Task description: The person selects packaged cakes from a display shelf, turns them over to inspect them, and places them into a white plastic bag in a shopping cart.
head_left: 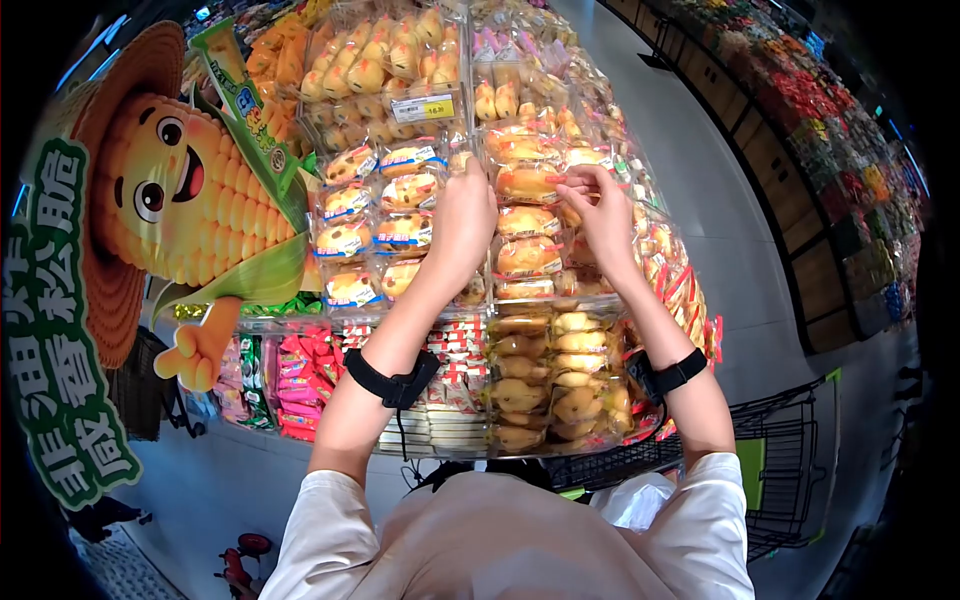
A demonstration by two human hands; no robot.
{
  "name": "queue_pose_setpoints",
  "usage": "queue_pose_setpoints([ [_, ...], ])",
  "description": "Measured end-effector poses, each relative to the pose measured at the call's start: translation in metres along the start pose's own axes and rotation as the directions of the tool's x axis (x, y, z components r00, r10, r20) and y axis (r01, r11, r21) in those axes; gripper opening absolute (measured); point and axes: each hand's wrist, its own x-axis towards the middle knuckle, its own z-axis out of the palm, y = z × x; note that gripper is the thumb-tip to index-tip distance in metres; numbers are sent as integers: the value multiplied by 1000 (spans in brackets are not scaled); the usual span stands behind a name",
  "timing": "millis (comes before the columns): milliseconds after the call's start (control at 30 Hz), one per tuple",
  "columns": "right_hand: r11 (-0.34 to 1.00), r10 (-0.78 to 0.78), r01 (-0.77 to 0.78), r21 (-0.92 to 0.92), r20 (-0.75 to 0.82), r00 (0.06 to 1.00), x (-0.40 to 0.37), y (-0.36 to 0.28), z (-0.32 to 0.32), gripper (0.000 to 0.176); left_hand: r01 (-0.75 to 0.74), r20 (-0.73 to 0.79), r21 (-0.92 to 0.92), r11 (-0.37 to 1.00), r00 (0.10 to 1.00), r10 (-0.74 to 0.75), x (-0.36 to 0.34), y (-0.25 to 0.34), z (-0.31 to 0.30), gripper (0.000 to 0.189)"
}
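Both of my hands reach over a display of packaged breads. My left hand is over the divider between two bread compartments, its fingers curled; what they hold, if anything, is hidden. To its left lie wrapped breads with blue labels. My right hand has its thumb and forefinger pinched at the right end of a wrapped bread in the right compartment. More wrapped breads lie in a column below that one. Black straps are on both forearms.
A large corn cartoon sign stands at the left. A price tag is above the labelled breads. Pink packets and bagged rolls fill the near row. A shopping cart is at the lower right, shelves beyond the aisle.
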Motion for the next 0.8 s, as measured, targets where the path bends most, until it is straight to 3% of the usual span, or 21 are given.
queue_pose_setpoints([
  [67, 998, -14, 13, -54, -12, 1000, 0, 0, -4, 26, 42, 35, -25, 999, 999, -41, -2, 2, -1, 15],
  [167, 993, -48, 39, -110, -88, 995, -3, -7, -9, 26, -70, -98, -75, 995, 993, 62, -13, 11, -15, 15],
  [267, 992, -65, 48, -120, -146, 987, -12, -22, -12, 28, -90, -130, -143, 986, 989, 72, -29, 24, -33, 18],
  [300, 991, -54, 35, -133, -140, 989, -14, -23, -10, 29, -115, -146, -61, 991, 984, 105, -32, 22, -30, 20],
  [400, 974, -42, 20, -226, -90, 995, -13, -11, 2, 35, -104, -10, 229, 968, 994, 109, -26, 15, -18, 23],
  [467, 988, 9, -21, -154, -82, 997, -9, -8, 11, 35, -156, 1, 259, 953, 987, 161, -26, 5, -2, 21],
  [567, 981, -34, 12, -192, -111, 993, -6, -5, 17, 33, -152, 126, 270, 951, 985, 122, -24, 6, 1, 22],
  [667, 945, -171, 107, -308, -189, 967, -8, -8, 25, 31, -156, 177, 221, 963, 977, 118, -25, 1, 3, 20],
  [700, 961, -144, 92, -261, -188, 972, -8, -10, 25, 31, -160, 197, 187, 969, 973, 123, -24, -2, 4, 18],
  [800, 968, -101, 52, -245, -190, 977, -10, -6, 25, 31, -253, 53, 301, 919, 967, 249, -30, 1, 5, 16],
])
